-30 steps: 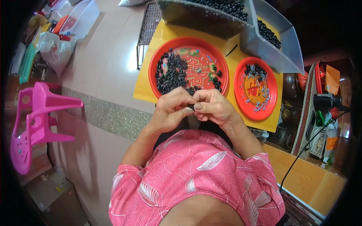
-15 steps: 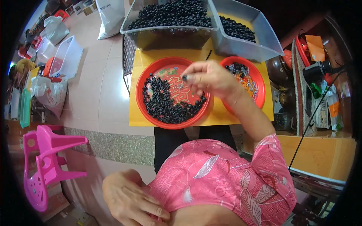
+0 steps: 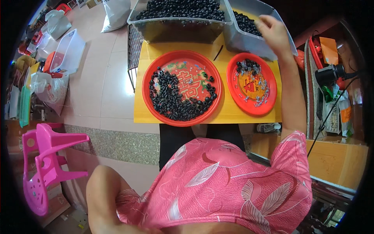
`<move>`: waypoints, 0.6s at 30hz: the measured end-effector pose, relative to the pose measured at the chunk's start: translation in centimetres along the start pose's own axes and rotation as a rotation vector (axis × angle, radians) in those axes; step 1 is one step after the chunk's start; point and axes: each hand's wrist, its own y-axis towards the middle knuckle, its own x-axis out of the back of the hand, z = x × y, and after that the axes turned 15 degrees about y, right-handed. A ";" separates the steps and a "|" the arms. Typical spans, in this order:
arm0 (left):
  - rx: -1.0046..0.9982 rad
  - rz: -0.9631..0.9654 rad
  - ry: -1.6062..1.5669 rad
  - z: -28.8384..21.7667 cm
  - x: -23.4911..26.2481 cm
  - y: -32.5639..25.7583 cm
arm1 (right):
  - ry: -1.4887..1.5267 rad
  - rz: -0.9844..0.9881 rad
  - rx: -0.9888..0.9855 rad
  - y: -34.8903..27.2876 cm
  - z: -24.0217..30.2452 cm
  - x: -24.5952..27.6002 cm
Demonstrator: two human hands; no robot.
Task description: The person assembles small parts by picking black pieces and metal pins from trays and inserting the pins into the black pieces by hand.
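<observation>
My right hand reaches over the right clear plastic bin, its thumb and fingers drawn together near the black beads inside. Whether a bead is between the fingertips is hidden. Below that arm lies a smaller red plate with black beads and small clear ones. To its left, a larger red round tray holds many black beads, heaped along its left and lower sides. Of my left side only the bent arm shows at the lower left; the hand is out of sight.
A bigger clear bin full of black beads stands at the table's far side. The yellow tabletop carries a thin dark stick. A pink plastic stool is at left; a black camera-like device is at right.
My right hand has moved from above the large tray, where it pinched a black bead, up and right to the right bin. My left hand has gone out of view.
</observation>
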 end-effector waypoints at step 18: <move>-0.284 -0.165 -0.098 3.3 0.5 3.6 | -0.469 0.703 0.420 -8.7 1.4 -12.3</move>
